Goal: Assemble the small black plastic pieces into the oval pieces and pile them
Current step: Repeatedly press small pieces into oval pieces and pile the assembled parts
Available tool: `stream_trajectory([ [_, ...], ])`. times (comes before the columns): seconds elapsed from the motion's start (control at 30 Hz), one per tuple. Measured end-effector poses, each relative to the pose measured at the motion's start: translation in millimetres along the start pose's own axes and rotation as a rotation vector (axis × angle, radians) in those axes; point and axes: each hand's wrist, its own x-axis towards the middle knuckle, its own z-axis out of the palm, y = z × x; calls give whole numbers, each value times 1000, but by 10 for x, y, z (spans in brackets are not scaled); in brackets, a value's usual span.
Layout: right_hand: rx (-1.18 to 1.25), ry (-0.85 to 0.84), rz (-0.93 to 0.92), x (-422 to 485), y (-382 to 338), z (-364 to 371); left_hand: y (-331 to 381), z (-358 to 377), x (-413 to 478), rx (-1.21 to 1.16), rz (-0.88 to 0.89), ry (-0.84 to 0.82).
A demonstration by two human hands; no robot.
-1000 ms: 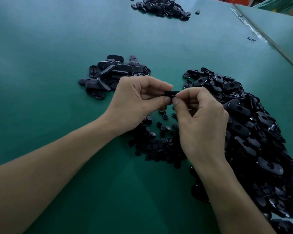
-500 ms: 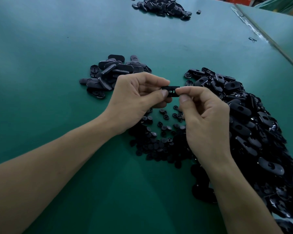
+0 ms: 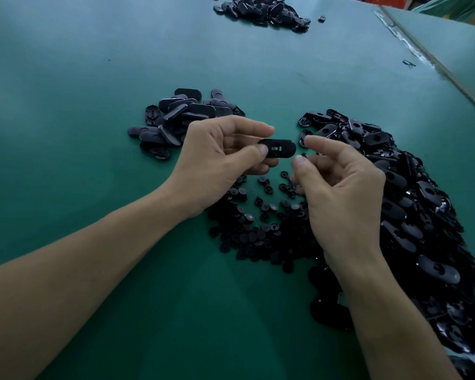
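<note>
Studs (image 3: 258, 229) lie heaped nearest, at six o'clock below the hands, within easy reach. Left hand (image 3: 220, 160) pinches an oval piece (image 3: 279, 148), slotted face up, likely for checking. Right hand (image 3: 340, 187), just beside at three o'clock, has thumb and forefinger parted, holding nothing. Finished pile (image 3: 181, 119) sits at ten o'clock. No writing is legible.
</note>
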Motion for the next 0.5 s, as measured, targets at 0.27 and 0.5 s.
stream_trajectory([
  [0.27,15,-25,3,1,7,1,-11,-2,-7,66,42,-19],
  [0.5,51,-86,-44,-11,-23,7,-26,8,-5,165,67,-69],
])
